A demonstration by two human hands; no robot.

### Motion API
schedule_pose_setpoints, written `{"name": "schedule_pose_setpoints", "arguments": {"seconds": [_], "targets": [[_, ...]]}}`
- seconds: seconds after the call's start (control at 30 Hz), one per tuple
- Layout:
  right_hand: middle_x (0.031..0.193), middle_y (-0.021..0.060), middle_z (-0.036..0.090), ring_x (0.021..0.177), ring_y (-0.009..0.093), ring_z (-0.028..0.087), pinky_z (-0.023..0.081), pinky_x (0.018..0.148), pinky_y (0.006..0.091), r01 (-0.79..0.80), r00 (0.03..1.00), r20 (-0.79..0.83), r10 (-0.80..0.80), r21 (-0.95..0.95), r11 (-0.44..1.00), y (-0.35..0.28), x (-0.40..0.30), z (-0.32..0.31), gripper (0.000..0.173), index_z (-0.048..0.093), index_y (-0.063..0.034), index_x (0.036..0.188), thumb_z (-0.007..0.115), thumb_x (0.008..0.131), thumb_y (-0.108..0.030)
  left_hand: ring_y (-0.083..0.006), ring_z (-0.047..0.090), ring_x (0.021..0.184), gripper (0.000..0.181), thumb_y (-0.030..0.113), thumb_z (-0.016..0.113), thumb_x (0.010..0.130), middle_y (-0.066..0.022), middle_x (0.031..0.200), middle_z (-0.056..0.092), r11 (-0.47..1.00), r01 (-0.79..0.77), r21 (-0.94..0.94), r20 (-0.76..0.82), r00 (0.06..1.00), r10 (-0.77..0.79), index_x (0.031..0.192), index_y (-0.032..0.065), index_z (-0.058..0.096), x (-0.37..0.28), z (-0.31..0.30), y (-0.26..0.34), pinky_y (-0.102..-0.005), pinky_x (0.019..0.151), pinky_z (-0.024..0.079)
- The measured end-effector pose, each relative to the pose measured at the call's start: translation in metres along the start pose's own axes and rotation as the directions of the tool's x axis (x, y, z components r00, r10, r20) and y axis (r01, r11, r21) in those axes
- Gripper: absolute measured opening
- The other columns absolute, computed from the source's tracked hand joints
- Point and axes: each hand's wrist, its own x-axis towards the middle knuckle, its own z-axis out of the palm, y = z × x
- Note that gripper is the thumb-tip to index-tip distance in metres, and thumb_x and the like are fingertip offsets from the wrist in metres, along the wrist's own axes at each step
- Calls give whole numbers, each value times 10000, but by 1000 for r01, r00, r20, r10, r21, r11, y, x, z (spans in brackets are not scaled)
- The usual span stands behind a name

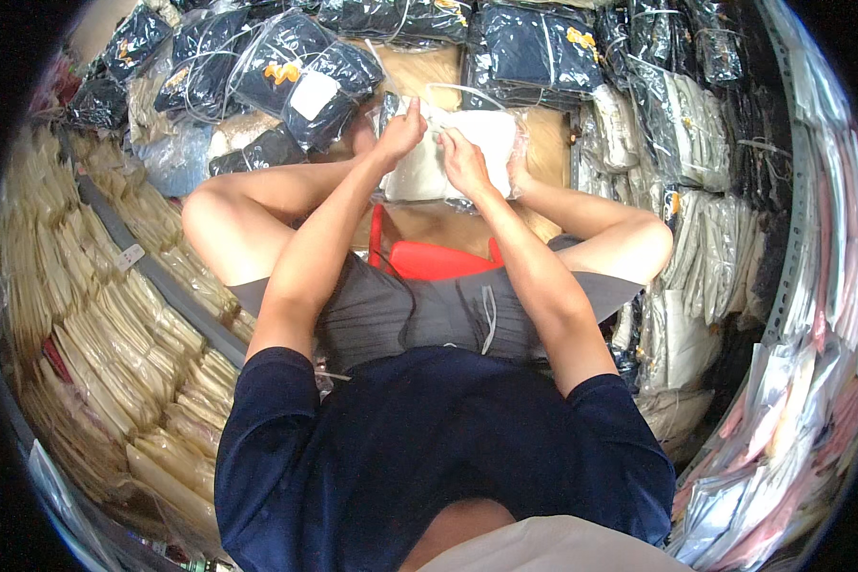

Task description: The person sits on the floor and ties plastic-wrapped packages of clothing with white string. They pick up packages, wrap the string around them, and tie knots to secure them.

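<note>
A bundle of folded white cloth items in clear plastic point(418, 175) lies before my crossed legs. A thin white plastic strap point(465, 87) loops up over its far side. My left hand point(402, 134) is closed at the bundle's left part, thumb pointing up, seemingly around a length of this strap. Close by on the right, my right hand point(465, 161) pinches the strap between thumb and fingertips just above the white cloth. The strap inside both fists is mostly hidden by the fingers.
Brown cardboard point(422, 71) lies beneath the bundle. Strapped packs of dark clothing point(522, 50) line the far side. Bagged cream garments point(114, 343) are stacked at left, with bagged pale garments point(693, 250) at right. A red object point(436, 261) sits between my legs. A perforated metal upright point(790, 236) stands at right.
</note>
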Motion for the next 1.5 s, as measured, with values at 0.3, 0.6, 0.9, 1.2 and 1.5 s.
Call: {"name": "schedule_pose_setpoints", "arguments": {"seconds": [0.3,0.6,0.9,1.2,1.5], "targets": [[881,159,685,850,332,665,495,779,426,-2,995,-105,1,-12,1000,1,6,30,259,663,-80,1012,467,968,-243,-381,600,789,727,529,206,1005,-226,775,641,805,-341,485,-4,920,392,752,-19,612,-1,-1,-2,-433,803,453],[817,82,660,617,125,556,467,570,268,-242,867,-101,489,771,589,6,18,20,192,546,-3,1045,483,998,-178,-405,604,981,309,190,430,925,-280,981,631,874,-350,337,147,936,319,1028,-35,614,25,28,-20,-436,848,463],[751,23,546,631,123,506,495,586,325,-143,735,103,671,990,6,42,18,2,95,577,-62,1015,575,950,-131,-358,629,1011,409,324,566,872,-260,1031,652,939,-8,345,-121,991,53,1114,-6,579,19,67,-16,-399,887,464],[903,69,633,779,181,603,529,673,355,-491,705,208,678,833,256,37,15,21,140,606,-33,1025,596,934,-139,-230,632,808,428,363,506,958,-150,826,657,978,-166,125,11,986,166,1173,-7,524,21,52,-58,-331,733,476],[807,72,686,724,148,620,495,677,310,-446,809,-141,571,485,752,41,17,44,176,672,-30,901,636,884,-201,-107,590,652,258,239,650,893,-67,772,663,982,-123,-145,-226,970,88,897,-19,645,27,56,-65,-250,578,469]]}}
